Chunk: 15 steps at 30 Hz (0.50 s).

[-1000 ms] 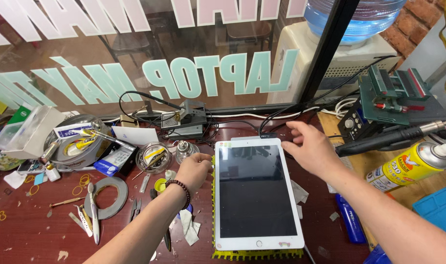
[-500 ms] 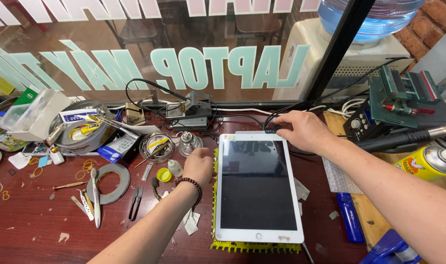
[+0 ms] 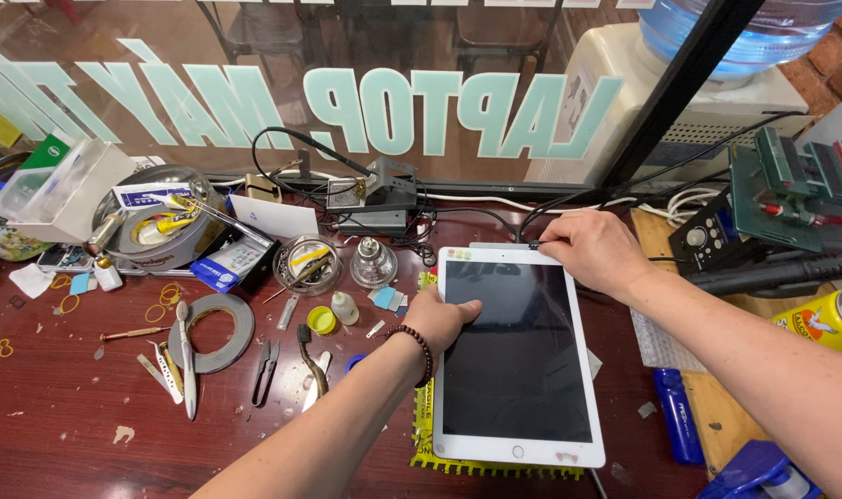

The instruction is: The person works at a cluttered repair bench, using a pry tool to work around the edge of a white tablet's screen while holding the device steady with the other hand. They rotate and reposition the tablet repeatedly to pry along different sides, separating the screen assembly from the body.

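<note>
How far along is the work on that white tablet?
The white tablet lies closed, face up on a yellow mat, its screen dark. The left hand steadies its left edge, while the right hand holds a black cable at its top edge. Whether the cable is plugged in cannot be told.
</note>
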Each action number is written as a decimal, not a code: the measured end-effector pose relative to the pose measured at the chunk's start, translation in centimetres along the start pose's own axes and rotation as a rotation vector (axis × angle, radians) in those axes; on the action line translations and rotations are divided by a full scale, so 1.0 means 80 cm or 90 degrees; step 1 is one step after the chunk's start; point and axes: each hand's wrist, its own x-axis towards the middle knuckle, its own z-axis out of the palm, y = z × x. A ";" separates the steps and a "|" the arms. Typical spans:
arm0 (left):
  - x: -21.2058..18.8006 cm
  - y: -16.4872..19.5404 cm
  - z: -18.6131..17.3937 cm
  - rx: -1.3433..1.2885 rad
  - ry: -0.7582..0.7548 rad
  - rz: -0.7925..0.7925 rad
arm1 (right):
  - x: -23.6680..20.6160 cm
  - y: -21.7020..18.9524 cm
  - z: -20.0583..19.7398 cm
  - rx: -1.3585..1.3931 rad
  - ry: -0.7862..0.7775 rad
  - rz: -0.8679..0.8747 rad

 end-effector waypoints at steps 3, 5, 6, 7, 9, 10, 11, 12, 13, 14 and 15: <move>0.003 0.002 -0.001 0.005 -0.018 0.009 | -0.001 -0.003 0.005 0.012 0.029 -0.027; 0.004 0.000 -0.005 0.003 -0.014 0.006 | -0.001 -0.008 0.010 0.027 0.050 -0.049; 0.006 0.000 -0.006 -0.001 -0.012 0.001 | 0.000 -0.010 0.011 0.032 0.063 -0.058; 0.008 -0.001 -0.006 -0.005 -0.011 -0.004 | 0.002 -0.013 0.013 0.035 0.063 -0.063; 0.012 -0.003 -0.006 -0.003 -0.018 0.003 | 0.010 -0.024 0.025 0.047 0.061 -0.073; 0.013 -0.004 -0.008 -0.002 -0.018 0.007 | 0.014 -0.030 0.031 0.048 0.058 -0.078; 0.015 -0.004 -0.009 0.024 -0.017 0.015 | 0.019 -0.037 0.036 0.047 0.054 -0.084; 0.018 -0.004 -0.009 0.050 -0.015 0.023 | 0.024 -0.042 0.040 0.046 0.051 -0.091; 0.020 -0.004 -0.011 0.076 -0.011 0.029 | 0.030 -0.048 0.045 0.049 0.050 -0.098; 0.021 -0.005 -0.013 0.091 -0.007 0.029 | 0.036 -0.055 0.051 0.053 0.049 -0.106; 0.023 -0.005 -0.015 0.104 -0.004 0.031 | 0.041 -0.060 0.055 0.055 0.048 -0.115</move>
